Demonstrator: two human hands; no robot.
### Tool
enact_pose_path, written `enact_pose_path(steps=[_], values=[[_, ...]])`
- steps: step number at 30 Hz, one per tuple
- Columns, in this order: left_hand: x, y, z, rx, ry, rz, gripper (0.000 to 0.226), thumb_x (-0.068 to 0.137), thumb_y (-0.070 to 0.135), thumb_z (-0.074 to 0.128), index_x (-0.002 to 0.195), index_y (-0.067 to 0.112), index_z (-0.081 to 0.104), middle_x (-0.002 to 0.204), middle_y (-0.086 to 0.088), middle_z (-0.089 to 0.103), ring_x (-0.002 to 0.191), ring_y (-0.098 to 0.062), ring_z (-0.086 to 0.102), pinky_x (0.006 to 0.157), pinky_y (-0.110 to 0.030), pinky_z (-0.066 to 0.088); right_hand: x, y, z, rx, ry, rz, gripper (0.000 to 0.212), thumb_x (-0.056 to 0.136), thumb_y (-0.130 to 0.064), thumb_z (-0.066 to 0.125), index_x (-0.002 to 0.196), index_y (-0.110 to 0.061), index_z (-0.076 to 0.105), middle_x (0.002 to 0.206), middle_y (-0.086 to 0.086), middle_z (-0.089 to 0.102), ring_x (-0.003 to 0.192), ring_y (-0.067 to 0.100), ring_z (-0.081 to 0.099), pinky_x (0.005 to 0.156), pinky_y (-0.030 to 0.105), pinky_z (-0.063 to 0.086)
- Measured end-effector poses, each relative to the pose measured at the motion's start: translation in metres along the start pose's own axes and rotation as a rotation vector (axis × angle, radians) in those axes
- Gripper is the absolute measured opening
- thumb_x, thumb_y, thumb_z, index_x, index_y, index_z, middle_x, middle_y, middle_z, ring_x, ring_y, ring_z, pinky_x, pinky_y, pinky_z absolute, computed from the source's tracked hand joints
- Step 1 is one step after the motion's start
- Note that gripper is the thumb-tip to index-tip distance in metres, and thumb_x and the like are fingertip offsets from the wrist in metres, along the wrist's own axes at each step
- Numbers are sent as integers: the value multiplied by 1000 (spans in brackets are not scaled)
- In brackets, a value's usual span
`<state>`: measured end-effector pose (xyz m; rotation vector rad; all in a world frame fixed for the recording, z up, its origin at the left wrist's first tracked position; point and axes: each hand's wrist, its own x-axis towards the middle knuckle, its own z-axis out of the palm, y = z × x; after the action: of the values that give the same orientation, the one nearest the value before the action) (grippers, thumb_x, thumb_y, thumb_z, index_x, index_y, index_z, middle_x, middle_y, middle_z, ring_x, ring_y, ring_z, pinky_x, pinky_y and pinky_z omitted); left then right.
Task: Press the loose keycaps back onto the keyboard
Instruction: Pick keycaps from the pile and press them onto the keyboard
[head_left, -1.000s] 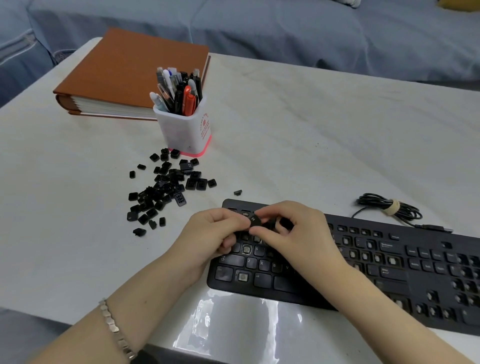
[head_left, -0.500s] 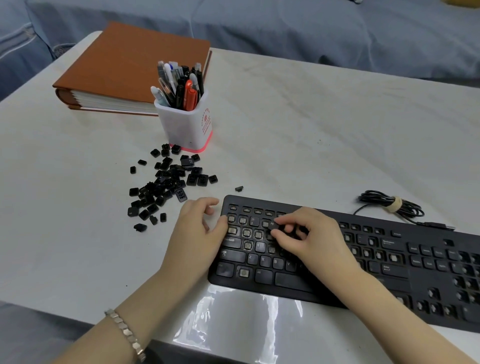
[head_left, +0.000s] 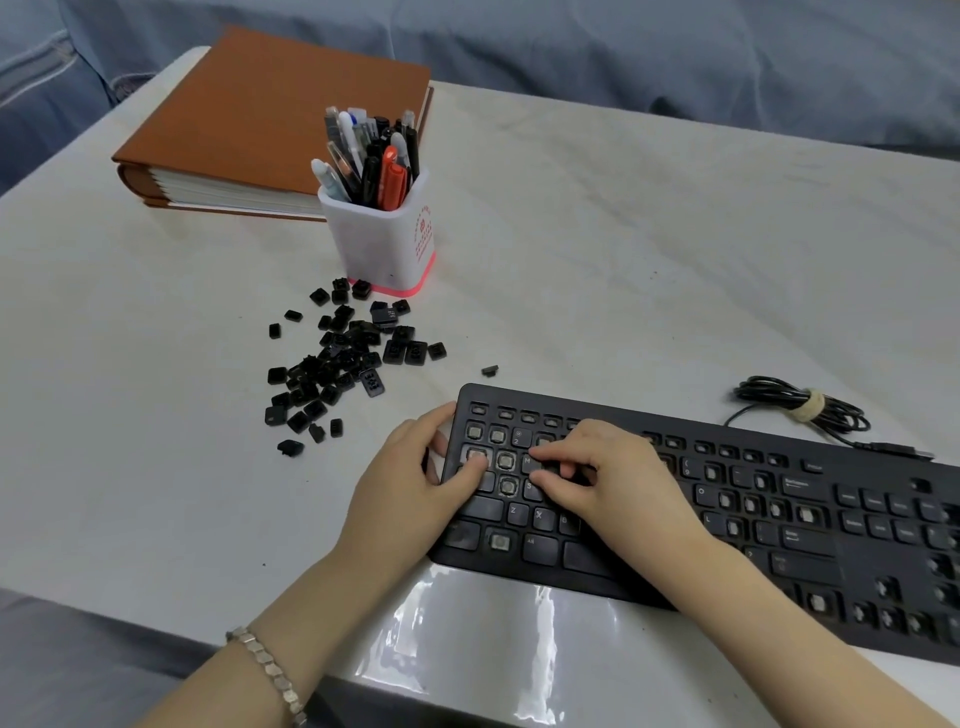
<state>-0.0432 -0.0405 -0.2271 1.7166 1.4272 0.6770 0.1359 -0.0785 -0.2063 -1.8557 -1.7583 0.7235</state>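
A black keyboard (head_left: 753, 525) lies at the table's near right, with several bare switch sockets among its keys. My left hand (head_left: 410, 483) holds its left end: the thumb lies on the keys and the fingers curl against the edge. My right hand (head_left: 608, 483) rests over the upper letter rows, bent fingertips pressing down on keys there; what is under them is hidden. A pile of loose black keycaps (head_left: 343, 364) lies left of the keyboard. One stray keycap (head_left: 489, 370) sits just beyond its top left corner.
A white pen holder (head_left: 382, 244) full of pens stands behind the pile, with a brown binder (head_left: 260, 119) at the back left. The coiled keyboard cable (head_left: 800, 408) lies at the right. The white table's near edge (head_left: 467, 691) is close to my wrists.
A second ago both hands pinched a keycap above the keys. My left hand then moved to the keyboard's left end and its thumb came onto the keys; my right fingertips went down onto the keys.
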Motion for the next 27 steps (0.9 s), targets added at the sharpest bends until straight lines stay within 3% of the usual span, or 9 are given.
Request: enact_pose_path(steps=[4, 8, 10, 13, 17, 24, 27], values=[[0, -2, 1, -2, 13, 15, 46, 80, 31, 66, 122, 41, 51, 87, 9, 52, 69, 0, 49, 62, -7, 36, 1, -3, 2, -24, 0, 27, 19, 79, -27, 68, 98, -26, 70, 68, -16, 45, 76, 9, 49, 76, 31, 47], [-3, 0, 7, 34, 68, 27, 47, 81, 29, 65, 126, 29, 49, 91, 13, 45, 72, 2, 47, 66, -6, 36, -5, 1, -3, 38, 106, 4, 15, 74, -18, 72, 89, -23, 71, 65, -15, 48, 72, 10, 53, 72, 37, 51], [-10, 4, 11, 84, 96, 75, 49, 83, 29, 63, 129, 25, 46, 96, 16, 39, 83, -2, 46, 77, -10, 38, -12, 9, -15, 105, 165, -8, 18, 72, -13, 73, 82, -28, 69, 62, -9, 51, 71, 9, 53, 71, 29, 51], [-16, 11, 22, 246, 111, 328, 47, 81, 35, 54, 125, 17, 52, 103, 10, 37, 96, -8, 42, 87, -19, 37, -30, 26, -43, 155, 189, 12, 35, 71, -10, 74, 76, -41, 60, 74, -9, 54, 71, 5, 53, 68, 11, 47], [-15, 18, 46, 353, 99, 544, 44, 80, 36, 52, 120, 17, 51, 104, 2, 42, 88, -17, 43, 80, -25, 39, -61, 56, -76, 33, 180, 54, 37, 70, -7, 75, 77, -41, 60, 71, -11, 53, 66, 5, 50, 60, 9, 42], [-11, 26, 64, 497, 74, 575, 52, 78, 47, 49, 118, 14, 53, 99, -4, 53, 84, -20, 44, 76, -32, 40, -90, 84, -83, -34, 152, 35, 26, 67, -9, 79, 79, -29, 67, 68, -14, 51, 60, -2, 49, 62, 2, 35], [-10, 24, 62, 494, 65, 596, 47, 78, 47, 50, 115, 17, 53, 95, -4, 53, 79, -23, 48, 72, -33, 44, -88, 83, -73, -43, 128, 16, 19, 68, -11, 78, 82, -22, 71, 54, -13, 44, 62, -2, 49, 62, 4, 35]])
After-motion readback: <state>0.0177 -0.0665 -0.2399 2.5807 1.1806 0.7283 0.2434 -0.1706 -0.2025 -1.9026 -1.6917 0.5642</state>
